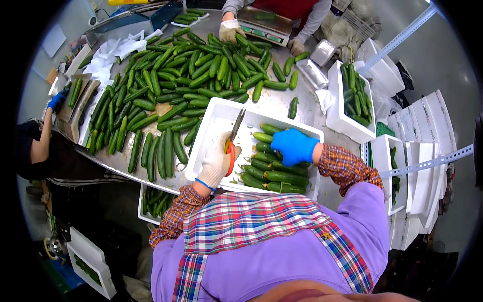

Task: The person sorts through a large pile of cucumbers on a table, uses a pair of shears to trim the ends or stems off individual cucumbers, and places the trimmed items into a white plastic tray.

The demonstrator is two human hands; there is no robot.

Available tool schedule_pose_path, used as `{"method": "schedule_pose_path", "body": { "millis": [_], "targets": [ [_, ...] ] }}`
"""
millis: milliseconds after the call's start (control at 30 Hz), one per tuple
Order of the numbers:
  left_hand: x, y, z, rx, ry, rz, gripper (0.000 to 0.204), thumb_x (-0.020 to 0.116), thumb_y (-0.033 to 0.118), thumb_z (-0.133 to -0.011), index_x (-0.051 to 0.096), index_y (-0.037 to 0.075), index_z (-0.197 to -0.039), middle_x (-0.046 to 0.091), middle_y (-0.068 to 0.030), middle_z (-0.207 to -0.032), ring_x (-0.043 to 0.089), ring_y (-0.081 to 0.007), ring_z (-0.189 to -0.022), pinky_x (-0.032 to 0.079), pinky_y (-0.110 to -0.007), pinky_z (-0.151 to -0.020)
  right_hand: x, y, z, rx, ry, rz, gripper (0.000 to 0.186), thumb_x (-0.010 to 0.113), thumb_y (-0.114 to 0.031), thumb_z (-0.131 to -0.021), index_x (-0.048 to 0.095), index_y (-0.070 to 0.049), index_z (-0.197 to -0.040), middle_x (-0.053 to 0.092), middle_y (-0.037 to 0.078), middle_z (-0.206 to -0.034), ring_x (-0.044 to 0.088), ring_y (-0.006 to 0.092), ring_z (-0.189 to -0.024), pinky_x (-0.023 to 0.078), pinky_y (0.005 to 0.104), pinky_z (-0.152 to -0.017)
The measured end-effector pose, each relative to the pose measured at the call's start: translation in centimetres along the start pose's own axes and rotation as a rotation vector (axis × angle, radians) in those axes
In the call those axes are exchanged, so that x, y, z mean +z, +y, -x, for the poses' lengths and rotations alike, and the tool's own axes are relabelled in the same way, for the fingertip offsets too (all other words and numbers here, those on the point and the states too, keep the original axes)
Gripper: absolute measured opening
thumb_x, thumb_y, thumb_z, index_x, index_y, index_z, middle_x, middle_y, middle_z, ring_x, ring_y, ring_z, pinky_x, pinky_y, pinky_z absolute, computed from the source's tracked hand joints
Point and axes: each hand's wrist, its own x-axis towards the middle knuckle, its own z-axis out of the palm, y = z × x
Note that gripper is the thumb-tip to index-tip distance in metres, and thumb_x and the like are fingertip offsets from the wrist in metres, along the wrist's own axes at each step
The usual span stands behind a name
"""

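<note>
1. On the far left, a large heap of loose cucumbers [166, 95] is spread over the metal table [271, 103]; this stock is judged to be not yet packed, so most of the work appears to be left.
2. Just right of the heap, a white box [214, 118] is set at the near edge of the table. Its left half is seen bare, while its right half is filled with a row of packed cucumbers [274, 173]. The packing of this box is judged to be roughly half done.
3. The left hand [217, 162], in a white glove, is held over the bare left part of the box. Its fingers are clenched round the red handle of a pair of scissors [233, 138], whose blades are pointed up and away toward the far side.
4. The right hand [293, 146], in a blue glove, is laid flat on the packed row. Its fingers are pressed down on the topmost cucumbers; whether one is gripped cannot be told, as the undersides of the fingers are hidden.
5. The packed row lies directly under and near the right fingers, and just right of the scissors, apart from the left fingers.
6. On the far right, a second white box [336, 108] filled with cucumbers is seen, judged finished.
</note>
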Motion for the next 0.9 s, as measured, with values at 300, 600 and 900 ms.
{"method": "schedule_pose_path", "body": {
  "millis": [300,600,900],
  "targets": [
    [0.2,0.4,0.0,0.058,-0.032,-0.007,0.049,0.067,0.017,-0.082,0.052,-0.004,-0.124,0.058,-0.0058,-0.080,0.058,-0.0141,-0.072,0.049,-0.028,-0.068,1.1,-0.6,6.1,-0.028,0.311,-0.535,0.054,0.070,-0.010,-0.070,0.057,-0.009,-0.122,0.061,0.016,-0.109,0.059,0.0344,-0.102,0.048,0.0420,-0.091],
    [0.1,0.3,-0.3,-0.009,-0.088,0.015,0.051,0.069,0.019,-0.080,0.054,-0.002,-0.124,0.061,-0.0085,-0.087,0.059,-0.0182,-0.077,0.049,-0.030,-0.072,0.4,-0.4,6.8,0.185,0.115,-0.569,0.095,0.075,-0.019,-0.074,0.022,-0.014,-0.153,0.054,0.021,-0.131,0.055,0.0376,-0.117,0.044,0.0410,-0.103],
    [-0.8,1.3,0.1,-0.072,-0.051,0.070,0.056,0.068,0.027,-0.080,0.054,0.001,-0.127,0.067,-0.0159,-0.095,0.066,-0.0262,-0.084,0.051,-0.035,-0.076,1.1,-0.4,7.3,0.267,0.148,-0.383,0.091,0.076,-0.027,-0.073,0.029,-0.015,-0.150,0.062,0.020,-0.115,0.061,0.0383,-0.102,0.049,0.0438,-0.091]
  ]
}}
